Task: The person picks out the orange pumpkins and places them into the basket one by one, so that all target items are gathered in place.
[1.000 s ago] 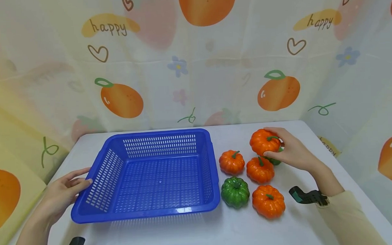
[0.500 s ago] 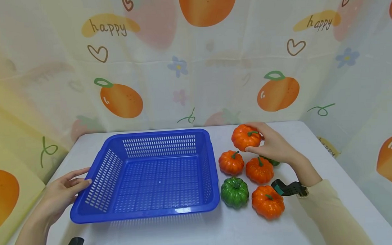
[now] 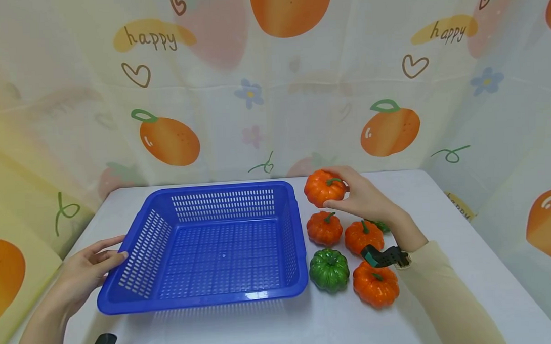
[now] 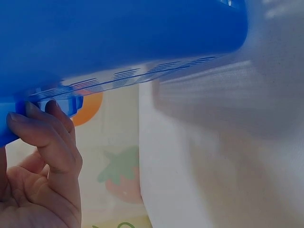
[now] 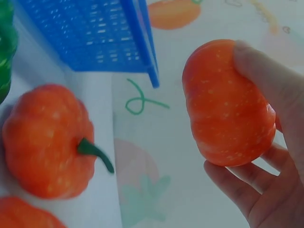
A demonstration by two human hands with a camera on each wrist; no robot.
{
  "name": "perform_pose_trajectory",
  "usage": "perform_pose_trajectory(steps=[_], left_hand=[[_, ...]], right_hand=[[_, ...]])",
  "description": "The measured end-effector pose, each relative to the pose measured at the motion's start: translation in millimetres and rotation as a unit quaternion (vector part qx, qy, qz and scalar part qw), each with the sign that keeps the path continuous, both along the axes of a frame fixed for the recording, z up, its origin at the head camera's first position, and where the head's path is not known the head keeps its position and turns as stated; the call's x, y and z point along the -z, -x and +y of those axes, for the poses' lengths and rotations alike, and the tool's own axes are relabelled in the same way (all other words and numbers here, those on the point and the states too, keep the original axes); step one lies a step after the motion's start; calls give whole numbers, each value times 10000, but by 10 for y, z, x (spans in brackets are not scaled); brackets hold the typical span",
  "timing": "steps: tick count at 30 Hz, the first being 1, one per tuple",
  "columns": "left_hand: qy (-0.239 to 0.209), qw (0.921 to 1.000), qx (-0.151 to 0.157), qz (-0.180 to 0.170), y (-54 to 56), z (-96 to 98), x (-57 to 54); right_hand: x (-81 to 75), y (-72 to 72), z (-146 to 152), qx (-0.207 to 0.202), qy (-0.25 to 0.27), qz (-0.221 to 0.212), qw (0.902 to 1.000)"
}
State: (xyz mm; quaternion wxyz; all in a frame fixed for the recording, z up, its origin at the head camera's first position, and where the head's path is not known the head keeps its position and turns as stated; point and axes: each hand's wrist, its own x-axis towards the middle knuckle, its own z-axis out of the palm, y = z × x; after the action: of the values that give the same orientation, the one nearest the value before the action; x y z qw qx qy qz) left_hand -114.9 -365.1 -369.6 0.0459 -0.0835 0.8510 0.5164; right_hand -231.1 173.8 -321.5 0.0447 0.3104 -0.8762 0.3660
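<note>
In the head view my right hand (image 3: pixel 360 195) holds an orange pumpkin (image 3: pixel 323 188) up off the table, beyond the basket's right rear corner. The right wrist view shows thumb and fingers spread around that pumpkin (image 5: pixel 228 102). My left hand (image 3: pixel 89 267) grips the left rim of a blue plastic basket (image 3: pixel 202 302), thumb on top and fingers curled under, as the left wrist view shows at the rim (image 4: pixel 12 121). No item lies in the basket. To its right sit orange pumpkins (image 3: pixel 324 229) and a green one (image 3: pixel 329 270).
Two more orange pumpkins (image 3: pixel 364 237) (image 3: pixel 376 285) stand farther right. Another green pumpkin (image 3: pixel 380 226) is mostly hidden behind my right wrist. A white cloth covers the table (image 3: pixel 217 331). A printed curtain (image 3: pixel 301 115) hangs right behind its back edge.
My right hand has carried the orange pumpkin leftward and slightly upward, from above the right-hand pumpkins toward the basket. My left hand and the basket stay practically where they were.
</note>
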Motion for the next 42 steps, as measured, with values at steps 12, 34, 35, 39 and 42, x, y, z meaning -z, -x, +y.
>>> perform_pose_trajectory(steps=[12, 34, 35, 39, 42], left_hand=[[-157, 9999, 7, -29, -3, -7, -7], [-42, 9996, -58, -274, 6, 9, -14], [-54, 9996, -50, -269, 7, 10, -14], [-89, 9997, -25, -238, 6, 11, -19], [-63, 9997, -16, -244, 2, 12, -18]], right_hand=[[-80, 93, -348, -732, 226, 90, 9970], [-256, 144, -1057, -873, -130, 18, 9961], [-260, 145, -1094, -882, -146, -13, 9960], [-250, 161, -1231, -908, -258, 89, 9955], [-232, 171, -1328, -978, -285, 149, 9947]])
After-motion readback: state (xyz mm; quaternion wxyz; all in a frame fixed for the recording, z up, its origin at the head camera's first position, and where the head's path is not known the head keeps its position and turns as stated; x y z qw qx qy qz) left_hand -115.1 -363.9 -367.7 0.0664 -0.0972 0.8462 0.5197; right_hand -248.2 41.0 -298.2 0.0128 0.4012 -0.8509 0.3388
